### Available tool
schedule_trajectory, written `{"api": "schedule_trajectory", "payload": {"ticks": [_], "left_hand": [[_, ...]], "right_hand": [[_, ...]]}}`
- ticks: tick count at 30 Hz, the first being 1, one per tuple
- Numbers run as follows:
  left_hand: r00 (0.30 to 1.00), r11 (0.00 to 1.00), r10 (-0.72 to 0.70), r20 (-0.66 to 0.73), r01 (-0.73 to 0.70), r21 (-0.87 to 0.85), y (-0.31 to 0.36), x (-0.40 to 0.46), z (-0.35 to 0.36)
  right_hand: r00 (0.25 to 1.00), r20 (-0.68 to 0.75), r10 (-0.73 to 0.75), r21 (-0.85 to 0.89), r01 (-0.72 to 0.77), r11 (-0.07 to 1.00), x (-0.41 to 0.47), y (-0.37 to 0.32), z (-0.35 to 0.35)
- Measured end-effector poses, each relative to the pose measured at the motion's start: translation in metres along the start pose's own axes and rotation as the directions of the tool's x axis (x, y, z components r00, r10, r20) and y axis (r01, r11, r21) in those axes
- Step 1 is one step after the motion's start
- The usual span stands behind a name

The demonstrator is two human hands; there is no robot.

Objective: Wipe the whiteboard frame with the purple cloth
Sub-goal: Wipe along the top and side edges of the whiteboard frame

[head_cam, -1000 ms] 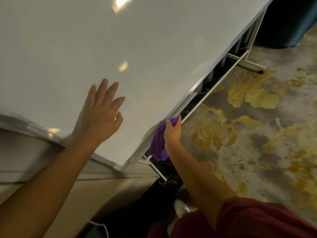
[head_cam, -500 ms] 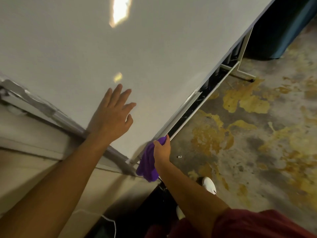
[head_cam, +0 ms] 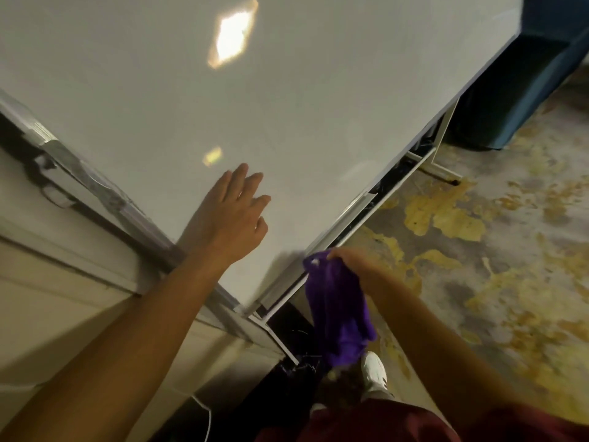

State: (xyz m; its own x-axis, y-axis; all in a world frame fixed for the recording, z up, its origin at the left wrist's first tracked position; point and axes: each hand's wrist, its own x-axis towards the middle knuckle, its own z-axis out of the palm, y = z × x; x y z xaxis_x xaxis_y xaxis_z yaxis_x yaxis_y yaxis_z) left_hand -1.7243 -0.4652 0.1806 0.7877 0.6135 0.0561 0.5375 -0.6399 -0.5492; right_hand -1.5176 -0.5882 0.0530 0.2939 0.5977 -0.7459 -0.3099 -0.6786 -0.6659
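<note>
A big whiteboard [head_cam: 287, 106] fills the upper view, tilted, with its grey frame [head_cam: 331, 231] running along the lower edge and a corner at bottom centre. My left hand [head_cam: 231, 215] lies flat on the board surface, fingers spread. My right hand [head_cam: 357, 266] grips the purple cloth [head_cam: 339, 311], which hangs down just off the frame's lower edge, near the corner. The hand looks slightly away from the frame now.
A white stand leg [head_cam: 441, 169] sits under the board at the right. A dark blue piece of furniture [head_cam: 516, 90] stands at top right. The floor [head_cam: 478, 250] is grey with yellow patches. My white shoe [head_cam: 374, 371] is below the cloth. A beige wall [head_cam: 63, 298] lies left.
My right hand with the cloth slid along the lower frame toward the corner, then came slightly off it, the cloth now hanging. My left hand stayed flat on the board.
</note>
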Motion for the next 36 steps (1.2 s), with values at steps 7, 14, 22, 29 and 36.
{"api": "schedule_trajectory", "payload": {"ticks": [7, 14, 22, 29, 36], "left_hand": [[0.996, 0.996, -0.082, 0.036, 0.084, -0.040, -0.005, 0.016, -0.021], [0.994, 0.999, -0.038, -0.106, 0.039, 0.005, -0.011, 0.019, 0.011], [0.973, 0.996, -0.083, -0.217, 0.090, 0.023, -0.003, 0.033, 0.037], [0.978, 0.990, -0.136, -0.160, 0.140, 0.011, 0.004, 0.031, 0.028], [0.979, 0.991, -0.132, -0.155, 0.128, -0.033, 0.002, 0.028, 0.029]], "right_hand": [[0.769, -0.310, -0.560, -0.435, 0.409, 0.802, 0.058, -0.089, -0.065], [0.640, -0.139, -0.755, -0.810, 0.365, 0.459, 0.088, -0.031, -0.045], [0.583, 0.095, -0.807, -0.876, 0.434, 0.211, 0.058, 0.031, 0.013], [0.533, 0.292, -0.794, -0.809, 0.581, 0.092, 0.020, 0.081, 0.083], [0.394, 0.616, -0.682, -0.552, 0.833, -0.017, 0.014, 0.086, 0.099]]}}
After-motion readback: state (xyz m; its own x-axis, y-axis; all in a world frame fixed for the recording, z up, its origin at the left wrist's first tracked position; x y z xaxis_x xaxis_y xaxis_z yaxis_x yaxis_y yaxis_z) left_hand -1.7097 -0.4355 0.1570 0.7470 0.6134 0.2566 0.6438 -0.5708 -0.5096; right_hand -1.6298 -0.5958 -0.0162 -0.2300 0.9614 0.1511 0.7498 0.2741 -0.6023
